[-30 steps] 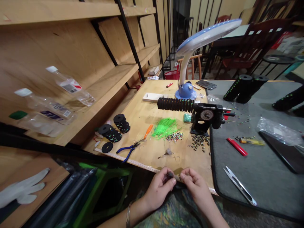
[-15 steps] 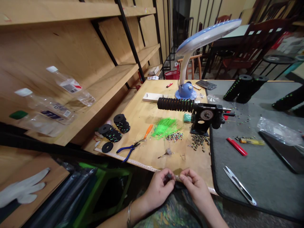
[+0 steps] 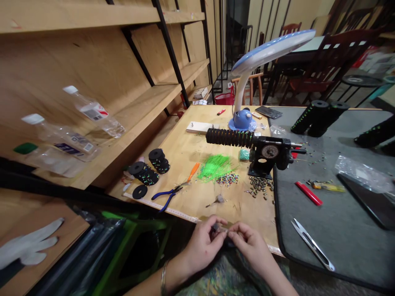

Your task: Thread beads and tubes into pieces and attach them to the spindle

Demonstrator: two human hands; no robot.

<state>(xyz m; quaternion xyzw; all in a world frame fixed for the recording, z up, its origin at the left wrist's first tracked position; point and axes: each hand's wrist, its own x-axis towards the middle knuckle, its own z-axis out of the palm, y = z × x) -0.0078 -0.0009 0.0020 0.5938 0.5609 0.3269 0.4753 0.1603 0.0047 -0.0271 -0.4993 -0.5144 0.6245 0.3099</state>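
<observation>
My left hand (image 3: pixel 203 243) and my right hand (image 3: pixel 247 243) meet at the near edge of the wooden table (image 3: pixel 197 150). Both pinch a small dark piece (image 3: pixel 217 228) between their fingertips; what it is I cannot make out. A tape measure (image 3: pixel 173 210) runs along the table edge just ahead of them. Beyond lie a small grey bit (image 3: pixel 218 200), green strands (image 3: pixel 215 166), coloured beads (image 3: pixel 227 179) and small metal sleeves (image 3: pixel 259 186).
A black winding machine (image 3: pixel 268 157) with a ribbed spool (image 3: pixel 230 137) stands mid-table, a blue desk lamp (image 3: pixel 243 117) behind. Blue pliers (image 3: pixel 165 193), black discs (image 3: pixel 143 172), thread snips (image 3: pixel 311 244) and a red lighter (image 3: pixel 308 193) lie around. Bottles (image 3: pixel 92 110) rest on shelves at left.
My hands have drawn closer together and shifted slightly left, the right fingertips now meeting the left at the small piece. The view has tilted a little.
</observation>
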